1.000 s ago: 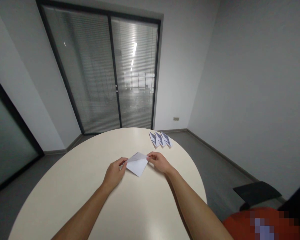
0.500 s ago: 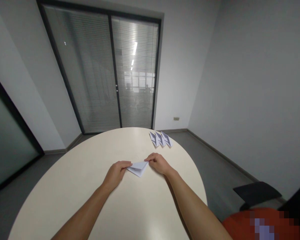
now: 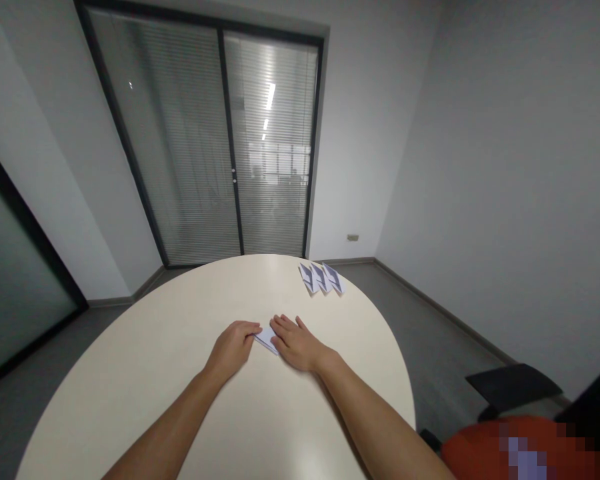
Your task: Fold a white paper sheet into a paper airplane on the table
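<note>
A folded sheet of white paper (image 3: pixel 266 338) lies flat on the cream oval table (image 3: pixel 190 373), mostly covered by my hands. My right hand (image 3: pixel 294 342) rests palm down on the paper with its fingers stretched out flat. My left hand (image 3: pixel 233 347) sits at the paper's left corner, fingers curled and pressing on that edge. Only a small strip of paper shows between the two hands.
Three folded paper pieces (image 3: pixel 322 278) lie in a row near the table's far right edge. A black chair (image 3: pixel 513 387) stands to the right of the table. Glass doors with blinds (image 3: pixel 220 147) fill the far wall.
The paper's upper flap was folded down flat. My right hand let go of the corner and slid left onto the paper, palm down. My left hand stayed at the left corner.
</note>
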### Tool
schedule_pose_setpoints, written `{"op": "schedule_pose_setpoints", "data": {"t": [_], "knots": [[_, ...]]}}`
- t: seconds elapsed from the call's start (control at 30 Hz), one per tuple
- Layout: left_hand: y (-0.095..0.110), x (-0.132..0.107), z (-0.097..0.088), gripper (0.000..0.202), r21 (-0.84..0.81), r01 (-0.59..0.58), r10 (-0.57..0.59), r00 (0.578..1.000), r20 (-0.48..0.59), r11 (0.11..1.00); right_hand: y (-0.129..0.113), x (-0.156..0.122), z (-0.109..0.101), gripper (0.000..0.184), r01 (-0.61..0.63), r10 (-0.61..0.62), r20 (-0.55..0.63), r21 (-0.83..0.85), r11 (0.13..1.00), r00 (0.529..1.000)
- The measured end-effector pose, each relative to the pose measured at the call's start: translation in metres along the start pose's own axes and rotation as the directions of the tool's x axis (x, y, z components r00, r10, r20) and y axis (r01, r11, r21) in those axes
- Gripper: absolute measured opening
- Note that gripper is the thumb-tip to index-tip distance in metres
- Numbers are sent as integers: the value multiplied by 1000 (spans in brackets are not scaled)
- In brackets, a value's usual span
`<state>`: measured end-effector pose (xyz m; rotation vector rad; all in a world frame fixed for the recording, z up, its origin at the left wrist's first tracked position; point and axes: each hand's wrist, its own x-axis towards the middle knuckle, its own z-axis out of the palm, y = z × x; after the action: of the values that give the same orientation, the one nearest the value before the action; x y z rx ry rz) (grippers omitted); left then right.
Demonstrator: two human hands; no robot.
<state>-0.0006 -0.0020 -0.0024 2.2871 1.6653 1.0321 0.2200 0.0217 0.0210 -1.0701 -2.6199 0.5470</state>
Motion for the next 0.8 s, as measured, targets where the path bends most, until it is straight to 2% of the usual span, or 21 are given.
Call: {"op": "schedule_pose_setpoints", "data": {"t": [0.07,0.23,0.37,0.47,0.53,0.67,0.8], "knots": [[6,-1,0,38,23,-19,19,1000,22,1000,-2,0,3,59,-35,37,33,-41,999,999],[21,-4,3,43,79,-102,83,972,219,992,-7,4,3,64,-115,126,79,-137,984,989],[28,-5,3,46,166,-116,63,953,296,979,-7,4,0,66,-215,230,64,-179,960,971],[29,-5,2,46,201,-129,63,950,306,971,-5,4,0,67,-265,269,-10,-205,942,963],[28,-6,3,45,205,-143,80,953,291,968,-5,3,1,65,-234,232,-34,-198,952,972],[24,-6,7,44,191,-174,119,956,267,966,-8,5,2,64,-145,152,47,-138,980,987],[26,-6,8,42,188,-186,141,962,232,964,-10,6,0,67,-195,208,86,-138,971,974]]}}
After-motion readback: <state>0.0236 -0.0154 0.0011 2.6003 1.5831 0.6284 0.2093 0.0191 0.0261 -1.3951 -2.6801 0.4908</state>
